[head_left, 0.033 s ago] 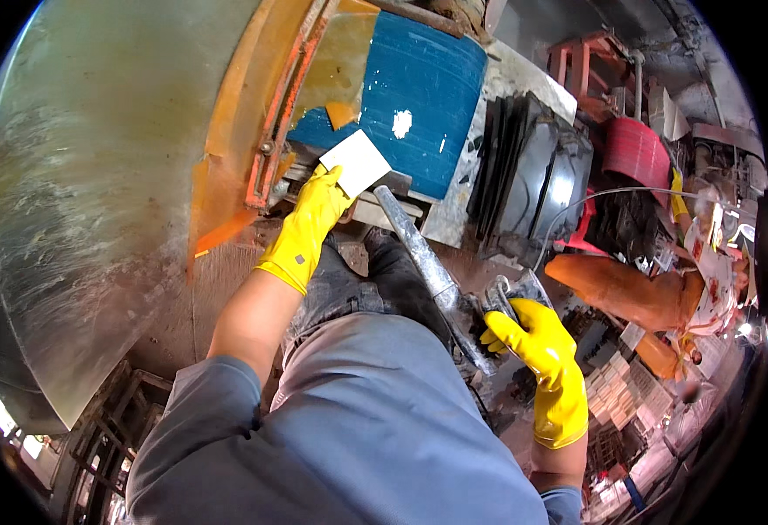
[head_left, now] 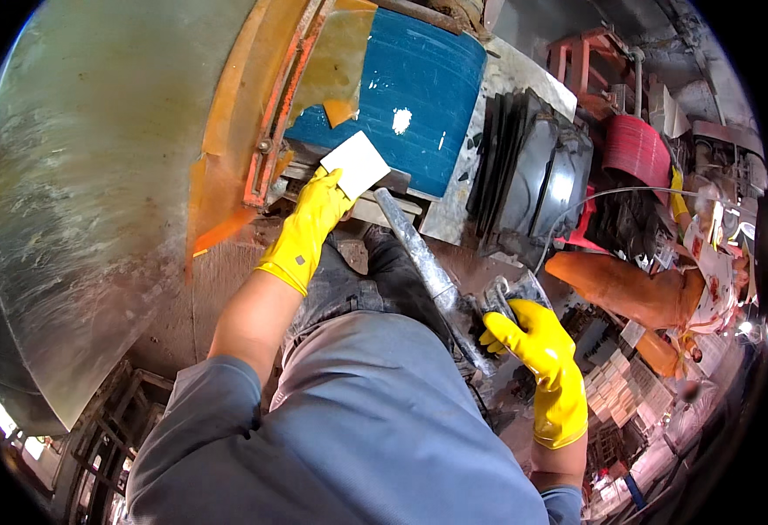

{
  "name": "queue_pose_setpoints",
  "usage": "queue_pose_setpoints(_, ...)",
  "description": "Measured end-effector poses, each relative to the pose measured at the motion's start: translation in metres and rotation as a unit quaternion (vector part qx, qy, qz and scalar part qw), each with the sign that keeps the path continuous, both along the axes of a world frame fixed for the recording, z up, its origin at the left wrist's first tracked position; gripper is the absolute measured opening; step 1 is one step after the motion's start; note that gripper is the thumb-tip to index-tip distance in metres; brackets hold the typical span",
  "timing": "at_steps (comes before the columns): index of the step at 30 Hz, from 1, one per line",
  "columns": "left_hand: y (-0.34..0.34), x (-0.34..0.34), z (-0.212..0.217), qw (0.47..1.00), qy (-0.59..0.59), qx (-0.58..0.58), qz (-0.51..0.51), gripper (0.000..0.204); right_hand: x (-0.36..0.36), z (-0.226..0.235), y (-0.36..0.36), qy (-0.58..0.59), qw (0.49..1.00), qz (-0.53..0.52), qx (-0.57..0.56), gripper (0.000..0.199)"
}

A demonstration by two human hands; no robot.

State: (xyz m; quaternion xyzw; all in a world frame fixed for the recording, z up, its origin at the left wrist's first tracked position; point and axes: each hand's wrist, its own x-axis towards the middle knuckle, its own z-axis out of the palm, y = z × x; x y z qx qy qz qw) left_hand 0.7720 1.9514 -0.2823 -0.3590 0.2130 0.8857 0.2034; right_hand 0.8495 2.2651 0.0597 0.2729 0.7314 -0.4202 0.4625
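In my yellow-gloved left hand (head_left: 310, 223) is a thin white square plate (head_left: 355, 165), pinched at its lower left corner. The plate is tilted in front of a wide blue belt (head_left: 421, 96). My right hand (head_left: 537, 359), gloved the same way, is closed beside a dusty metal fitting (head_left: 513, 287) with curved parts. What its fingers grip is hidden by the glove. A long, dust-coated metal bar (head_left: 419, 255) runs slantwise between my hands, its upper end close to the plate.
An orange metal frame (head_left: 288, 105) and a large cloudy sheet (head_left: 95, 192) stand at the left. Black panels (head_left: 533, 175) lean in a row right of the belt. Farther right are a red drum (head_left: 636, 150), a thin hose, an orange-covered shape (head_left: 629, 284) and stacked blocks (head_left: 620, 389).
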Motion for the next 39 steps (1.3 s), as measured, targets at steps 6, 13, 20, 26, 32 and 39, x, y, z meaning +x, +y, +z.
queue_pose_setpoints(6, 0.004, -0.015, -0.031, 1.000, -0.009, 0.013, -0.012, 0.041, 0.007, -0.012, 0.002, -0.004, 1.000, -0.029, 0.007, 0.045)
queue_pose_setpoints(13, 0.011, -0.082, -0.047, 0.997, -0.042, 0.047, 0.037, 0.048, -0.008, -0.031, -0.013, -0.007, 0.997, -0.072, 0.019, 0.042)
queue_pose_setpoints(20, 0.014, -0.091, -0.052, 0.997, -0.048, 0.019, 0.050, 0.049, -0.019, -0.038, -0.016, -0.022, 0.996, -0.084, 0.005, 0.048)
queue_pose_setpoints(26, 0.018, -0.091, -0.043, 0.998, -0.051, 0.011, 0.046, 0.048, -0.028, -0.041, -0.020, -0.023, 0.997, -0.077, 0.002, 0.047)
queue_pose_setpoints(32, 0.018, -0.095, -0.041, 0.996, -0.074, 0.007, 0.049, 0.044, -0.035, -0.040, -0.023, -0.026, 0.997, -0.073, 0.002, 0.046)
queue_pose_setpoints(39, 0.018, -0.095, -0.041, 0.995, -0.086, 0.004, 0.050, 0.040, -0.036, -0.040, -0.026, -0.020, 0.996, -0.083, 0.001, 0.045)
